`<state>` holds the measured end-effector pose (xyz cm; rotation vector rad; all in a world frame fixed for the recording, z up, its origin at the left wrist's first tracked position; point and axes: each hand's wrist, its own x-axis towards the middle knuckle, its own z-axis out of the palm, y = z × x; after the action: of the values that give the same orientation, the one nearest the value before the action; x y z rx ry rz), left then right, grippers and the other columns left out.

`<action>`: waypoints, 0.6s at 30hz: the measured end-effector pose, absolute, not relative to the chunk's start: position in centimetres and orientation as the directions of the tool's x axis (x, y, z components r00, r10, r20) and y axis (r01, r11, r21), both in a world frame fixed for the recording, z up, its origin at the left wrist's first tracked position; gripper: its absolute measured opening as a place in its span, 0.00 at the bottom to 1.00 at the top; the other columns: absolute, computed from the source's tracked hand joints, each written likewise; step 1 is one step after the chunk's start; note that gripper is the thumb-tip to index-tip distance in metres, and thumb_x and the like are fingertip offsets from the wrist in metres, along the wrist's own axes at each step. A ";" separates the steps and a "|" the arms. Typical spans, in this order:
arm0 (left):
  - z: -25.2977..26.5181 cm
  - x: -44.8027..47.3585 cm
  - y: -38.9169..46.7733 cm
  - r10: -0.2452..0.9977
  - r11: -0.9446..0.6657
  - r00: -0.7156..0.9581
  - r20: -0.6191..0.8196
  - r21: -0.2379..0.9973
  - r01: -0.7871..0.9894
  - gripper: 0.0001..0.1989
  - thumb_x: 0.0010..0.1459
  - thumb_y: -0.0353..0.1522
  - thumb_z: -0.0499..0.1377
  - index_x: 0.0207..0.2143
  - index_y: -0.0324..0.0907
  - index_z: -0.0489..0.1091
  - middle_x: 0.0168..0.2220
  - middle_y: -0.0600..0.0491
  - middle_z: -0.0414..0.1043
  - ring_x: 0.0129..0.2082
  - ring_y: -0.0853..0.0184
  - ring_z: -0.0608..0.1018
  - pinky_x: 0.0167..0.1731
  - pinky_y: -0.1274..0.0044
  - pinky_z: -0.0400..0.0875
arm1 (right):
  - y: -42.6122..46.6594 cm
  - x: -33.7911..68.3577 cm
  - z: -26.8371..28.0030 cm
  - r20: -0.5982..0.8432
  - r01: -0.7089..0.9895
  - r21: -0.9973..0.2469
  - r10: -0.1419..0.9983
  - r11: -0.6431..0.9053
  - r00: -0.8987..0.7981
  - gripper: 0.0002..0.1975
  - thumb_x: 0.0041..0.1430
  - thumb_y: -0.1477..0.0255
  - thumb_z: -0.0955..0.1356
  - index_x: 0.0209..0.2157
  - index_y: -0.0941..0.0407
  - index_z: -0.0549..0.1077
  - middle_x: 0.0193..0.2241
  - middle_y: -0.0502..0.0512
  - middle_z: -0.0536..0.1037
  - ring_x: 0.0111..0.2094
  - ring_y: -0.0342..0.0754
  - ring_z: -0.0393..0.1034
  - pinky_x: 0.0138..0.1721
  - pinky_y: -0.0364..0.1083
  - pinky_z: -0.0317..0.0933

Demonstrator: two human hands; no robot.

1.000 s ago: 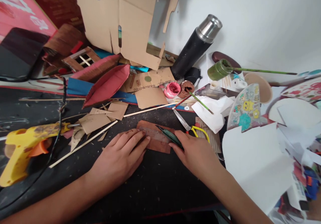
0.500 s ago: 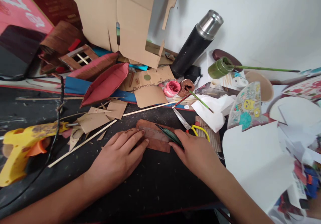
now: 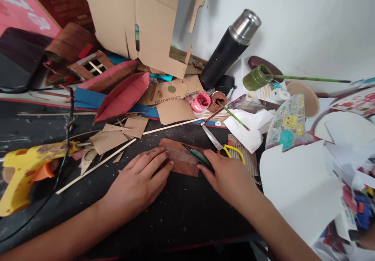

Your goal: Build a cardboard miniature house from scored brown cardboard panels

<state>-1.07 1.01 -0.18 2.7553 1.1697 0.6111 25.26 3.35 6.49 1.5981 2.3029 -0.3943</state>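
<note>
Brown card [image 3: 186,169], one: lying on the black table [image 3: 181,218], between the two hands. Clear strip [image 3: 187,158], one: lying lengthwise across the card.

Left hand [image 3: 139,181]: resting at the card's left end, fingers stretched out and close together, gripping nothing — the tips are pressing down on card and strip.

Right hand [image 3: 230,177]: staying at the card's right end, fingers closing round a slim green tool [image 3: 202,158], thumb and forefinger pinching it. The dark, pointed tip is slanting leftward over the card and strip; whether it is touching, I am not managing to tell from here.

Scissors [image 3: 216,143], yellow-handled: lying just beyond the card's right end, blades pointing away from the right hand. Corrugated piece [image 3: 249,162]: lying right of the card.

Stick [image 3: 96,167], pale: running aslant, left of the card and behind it. Scraps [image 3: 108,141]: lying heaped to the card's left, beyond the stick. Glue gun [image 3: 32,163], yellow: lying well left of the card.

Pink pot [image 3: 195,104] and brown pot [image 3: 215,107]: standing side by side beyond the card. Flask [image 3: 225,58], black: standing farther beyond it. White sheet [image 3: 299,187]: lying well right of the card.
</note>
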 end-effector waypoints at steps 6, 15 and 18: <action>-0.3 -1.0 1.0 0.697 -0.711 0.633 0.338 0.208 0.672 0.14 0.71 0.28 0.55 0.51 0.40 0.79 0.55 0.43 0.81 0.57 0.52 0.79 0.54 0.63 0.76 | 3.4 25.3 6.7 -0.390 0.932 -0.057 0.852 0.357 -0.350 0.13 0.73 0.66 0.68 0.55 0.54 0.73 0.38 0.59 0.85 0.34 0.56 0.82 0.28 0.46 0.52; -0.3 -0.9 1.0 0.693 -0.714 0.635 0.341 0.212 0.667 0.15 0.72 0.28 0.55 0.53 0.39 0.79 0.56 0.44 0.81 0.58 0.51 0.78 0.55 0.62 0.74 | 3.3 25.2 6.5 -0.381 0.938 -0.031 0.864 0.345 -0.330 0.12 0.72 0.66 0.67 0.52 0.55 0.74 0.36 0.58 0.85 0.31 0.55 0.80 0.26 0.46 0.49; -0.3 -0.9 1.0 0.697 -0.712 0.636 0.332 0.217 0.668 0.15 0.72 0.29 0.54 0.53 0.38 0.79 0.57 0.44 0.81 0.58 0.51 0.78 0.55 0.62 0.74 | 3.3 25.1 6.5 -0.396 0.943 -0.026 0.862 0.333 -0.315 0.12 0.72 0.66 0.67 0.52 0.55 0.74 0.34 0.58 0.84 0.30 0.54 0.79 0.26 0.46 0.48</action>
<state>-0.93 0.99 -0.28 2.7738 1.1589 0.6115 25.13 3.27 6.50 1.6115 2.2908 -0.3643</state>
